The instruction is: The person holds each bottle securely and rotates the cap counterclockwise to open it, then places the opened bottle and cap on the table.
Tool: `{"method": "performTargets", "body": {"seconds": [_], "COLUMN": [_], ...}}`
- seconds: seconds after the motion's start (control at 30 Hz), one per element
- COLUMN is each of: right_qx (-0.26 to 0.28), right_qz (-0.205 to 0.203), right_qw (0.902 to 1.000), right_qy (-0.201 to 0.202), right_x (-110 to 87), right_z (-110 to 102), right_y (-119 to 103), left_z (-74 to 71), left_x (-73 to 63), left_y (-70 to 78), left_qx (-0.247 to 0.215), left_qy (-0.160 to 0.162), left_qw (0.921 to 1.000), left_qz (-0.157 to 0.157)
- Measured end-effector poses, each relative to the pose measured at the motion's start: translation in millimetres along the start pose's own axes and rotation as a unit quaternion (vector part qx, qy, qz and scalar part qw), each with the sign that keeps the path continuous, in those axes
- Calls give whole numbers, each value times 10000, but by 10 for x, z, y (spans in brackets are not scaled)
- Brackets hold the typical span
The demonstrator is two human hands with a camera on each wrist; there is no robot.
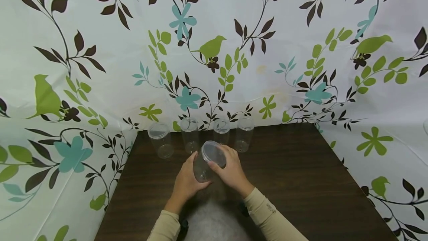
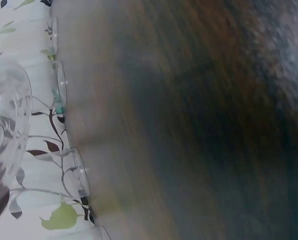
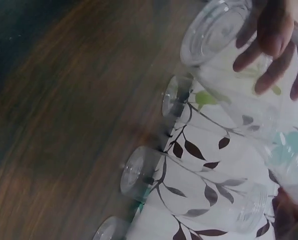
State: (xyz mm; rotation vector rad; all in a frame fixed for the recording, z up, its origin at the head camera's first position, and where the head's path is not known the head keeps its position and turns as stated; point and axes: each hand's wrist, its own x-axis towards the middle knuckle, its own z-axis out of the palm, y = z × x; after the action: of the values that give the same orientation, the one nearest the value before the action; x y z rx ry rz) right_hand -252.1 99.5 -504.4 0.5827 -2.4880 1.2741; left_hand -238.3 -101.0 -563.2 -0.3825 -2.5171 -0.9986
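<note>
A clear plastic jar (image 1: pixel 201 169) with a translucent lid (image 1: pixel 214 153) is held tilted above the table, its lid end up toward the right. My left hand (image 1: pixel 187 182) grips the jar's body from the left and below. On the other side, my right hand (image 1: pixel 232 167) grips the lid end, thumb and fingers around the rim. The right wrist view shows the jar's round base (image 3: pixel 215 34) and the left hand's fingers seen through and around the clear wall. At the left edge of the left wrist view, only the jar's base part (image 2: pixel 6 115) shows.
Several similar clear lidded jars stand upright in a row along the table's back edge, among them a leftmost jar (image 1: pixel 161 142) and a rightmost jar (image 1: pixel 244 137). Behind the dark wooden table (image 1: pixel 294 181) hangs a white cloth (image 1: pixel 234 77) with leaves, flowers and birds.
</note>
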Motion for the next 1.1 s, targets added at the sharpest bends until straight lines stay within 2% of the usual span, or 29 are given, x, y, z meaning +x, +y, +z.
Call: {"method": "performTargets", "body": {"seconds": [0.17, 0.23, 0.3, 0.43, 0.5, 0.53, 0.6, 0.7, 0.8, 0.93, 1.0, 1.1], "right_qx": [577, 953, 1282, 1844, 1983, 1999, 1963, 1915, 1736, 1420, 1280, 1015], "right_qz": [1, -114, -389, -1081, -1259, -1267, -1187, -937, -580, 138, 428, 545], "right_qw": [9971, 9921, 9844, 9600, 9505, 9482, 9493, 9577, 9728, 9869, 9899, 9933], "right_qy": [-489, -805, -1141, -1810, -2034, -2118, -2151, -1931, -1419, -756, -436, 22], "right_x": [29, 51, 80, 144, 167, 175, 175, 147, 97, 38, 22, 12], "right_z": [-81, -143, -206, -315, -349, -362, -378, -377, -321, -172, -89, 5], "right_y": [-9, 20, 71, 170, 202, 217, 245, 262, 232, 123, 65, -9], "left_z": [-74, -113, -151, -201, -205, -201, -179, -148, -109, -51, -24, 16], "left_x": [-21, -29, -36, -40, -40, -37, -32, -23, -18, -19, -16, -22], "left_y": [-32, -37, -37, -33, -32, -29, -26, -16, -28, -62, -63, -45], "left_qx": [-588, -1041, -1615, -2569, -2784, -2822, -2810, -2709, -2306, -1500, -1134, -826], "left_qy": [-448, -775, -1175, -1908, -2065, -2098, -2041, -1776, -1300, -674, -489, -396], "left_qw": [9972, 9914, 9794, 9462, 9367, 9349, 9368, 9452, 9634, 9854, 9917, 9956], "left_qz": [-58, -154, -289, -479, -485, -487, -431, -398, -411, -451, -353, -197]}}
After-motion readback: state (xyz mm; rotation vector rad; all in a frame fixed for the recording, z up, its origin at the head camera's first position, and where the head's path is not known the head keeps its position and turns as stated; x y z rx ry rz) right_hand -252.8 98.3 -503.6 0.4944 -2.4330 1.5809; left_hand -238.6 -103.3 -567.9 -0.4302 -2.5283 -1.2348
